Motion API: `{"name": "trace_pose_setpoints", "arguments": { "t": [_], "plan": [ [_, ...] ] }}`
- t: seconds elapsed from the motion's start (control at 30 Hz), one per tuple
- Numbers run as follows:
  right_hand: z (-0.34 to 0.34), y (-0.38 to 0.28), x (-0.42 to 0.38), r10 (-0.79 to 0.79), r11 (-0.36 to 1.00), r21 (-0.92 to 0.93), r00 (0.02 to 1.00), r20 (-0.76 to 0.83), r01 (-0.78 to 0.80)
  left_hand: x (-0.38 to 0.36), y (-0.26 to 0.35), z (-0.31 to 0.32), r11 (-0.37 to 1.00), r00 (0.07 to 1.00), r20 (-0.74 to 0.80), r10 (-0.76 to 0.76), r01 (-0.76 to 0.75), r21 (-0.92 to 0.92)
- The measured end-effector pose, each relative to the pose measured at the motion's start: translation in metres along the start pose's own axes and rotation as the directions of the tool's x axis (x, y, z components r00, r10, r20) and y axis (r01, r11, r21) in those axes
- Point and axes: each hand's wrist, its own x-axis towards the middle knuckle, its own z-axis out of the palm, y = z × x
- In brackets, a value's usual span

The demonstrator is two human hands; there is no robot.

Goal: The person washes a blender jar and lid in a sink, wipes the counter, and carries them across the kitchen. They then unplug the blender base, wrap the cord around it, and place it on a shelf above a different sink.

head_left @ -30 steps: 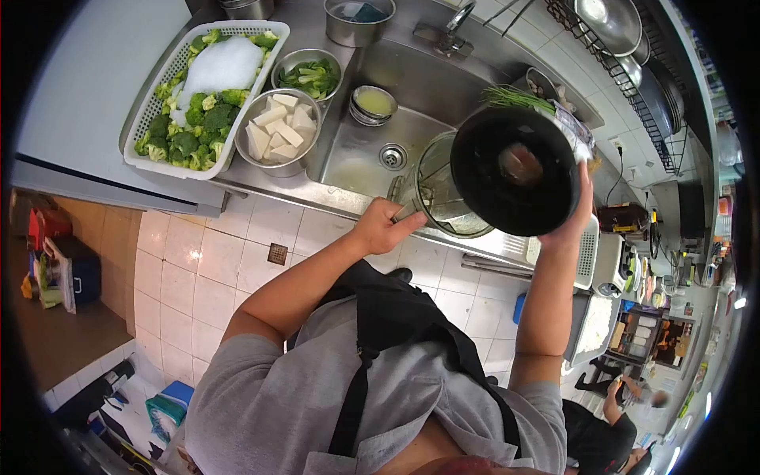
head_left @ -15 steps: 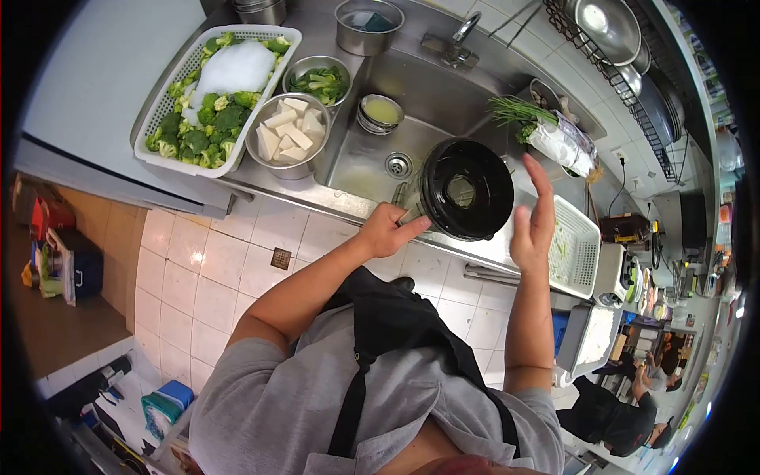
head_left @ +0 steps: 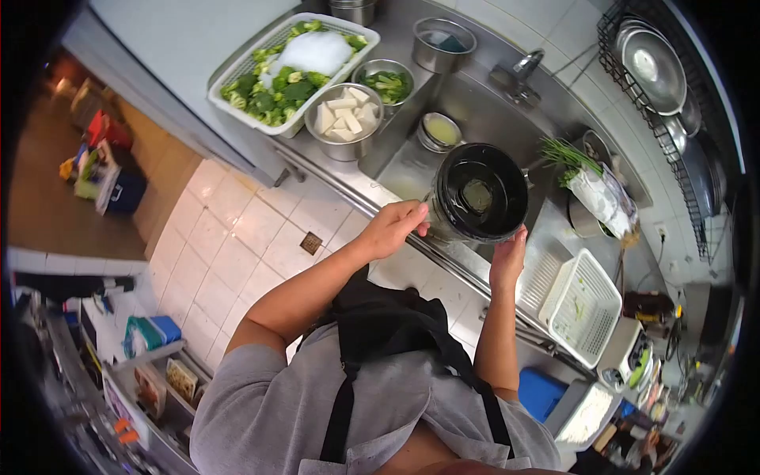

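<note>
A deep, round black bowl is held between both my hands, over the front edge of the steel sink. Something pale shows at its bottom, which I cannot make out. My left hand grips its left side with the fingers closed. On the lower right, my right hand has its fingers closed at the rim, partly hidden beneath. Inside the sink, behind the bowl, stand stacked small bowls, the top one with yellowish liquid.
White blocks like tofu fill a steel bowl; greens sit in another. A white basket holds broccoli and ice. Right of the sink are wrapped green onions and a white basket. The faucet rises behind.
My right hand, raised and apart from the bowl before, now grips its rim. The left hand keeps its hold. My view has turned, so the counter appears tilted and shifted right.
</note>
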Motion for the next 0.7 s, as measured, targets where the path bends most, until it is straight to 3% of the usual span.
{"name": "trace_pose_setpoints", "arguments": {
  "t": [0.1, 0.17, 0.23, 0.27, 0.3, 0.37, 0.4, 0.43, 0.47, 0.53, 0.6, 0.7],
  "plan": [
    [-0.033, 0.037, -0.007, 0.043, 0.998, -0.037, 0.997, 0.066, -0.041, -0.006, -0.009, 0.024, 0.998, 0.973, -0.222, -0.059, 0.054, -0.029],
    [-0.038, 0.041, -0.023, 0.07, 0.996, -0.066, 0.995, 0.074, -0.065, -0.018, -0.006, 0.039, 0.974, 0.901, -0.371, -0.224, 0.217, -0.062],
    [-0.055, 0.056, -0.039, 0.129, 0.991, -0.048, 0.983, 0.132, -0.124, -0.045, -0.004, 0.054, 0.98, 0.835, -0.529, -0.15, 0.198, 0.035],
    [-0.063, 0.062, -0.048, 0.141, 0.989, -0.056, 0.975, 0.169, -0.134, -0.059, -0.01, 0.056, 0.976, 0.788, -0.577, -0.212, 0.204, -0.081],
    [-0.066, 0.064, -0.057, 0.164, 0.985, -0.087, 0.964, 0.211, -0.149, -0.077, -0.004, 0.055, 0.974, 0.748, -0.629, -0.211, 0.211, -0.076],
    [-0.072, 0.063, -0.07, 0.281, 0.96, -0.11, 0.897, 0.34, -0.259, -0.122, 0.009, 0.06, 0.98, 0.575, -0.794, -0.198, 0.106, -0.168],
    [-0.069, 0.058, -0.076, 0.296, 0.955, -0.118, 0.875, 0.384, -0.271, -0.148, 0.008, 0.053, 0.981, 0.535, -0.823, -0.194, 0.101, -0.165],
    [-0.063, 0.05, -0.081, 0.339, 0.941, -0.18, 0.82, 0.46, -0.288, -0.18, 0.012, 0.047, 0.983, 0.584, -0.79, -0.184, 0.116, -0.144],
    [-0.056, 0.047, -0.082, 0.376, 0.926, -0.24, 0.763, 0.525, -0.291, -0.207, 0.013, 0.043, 0.973, 0.538, -0.814, -0.217, 0.182, -0.139],
    [-0.043, 0.055, -0.077, 0.374, 0.927, -0.264, 0.697, 0.612, -0.266, -0.261, 0.002, 0.041, 0.953, 0.41, -0.88, -0.239, 0.272, -0.132],
    [-0.017, 0.052, -0.074, 0.395, 0.918, -0.31, 0.617, 0.68, -0.246, -0.312, -0.011, 0.048, 0.924, 0.232, -0.926, -0.297, 0.316, -0.217],
    [0.032, 0.047, -0.071, 0.362, 0.929, -0.335, 0.557, 0.747, -0.155, -0.388, -0.049, 0.055, 0.869, -0.054, -0.963, -0.264, 0.42, -0.261]
  ]
}}
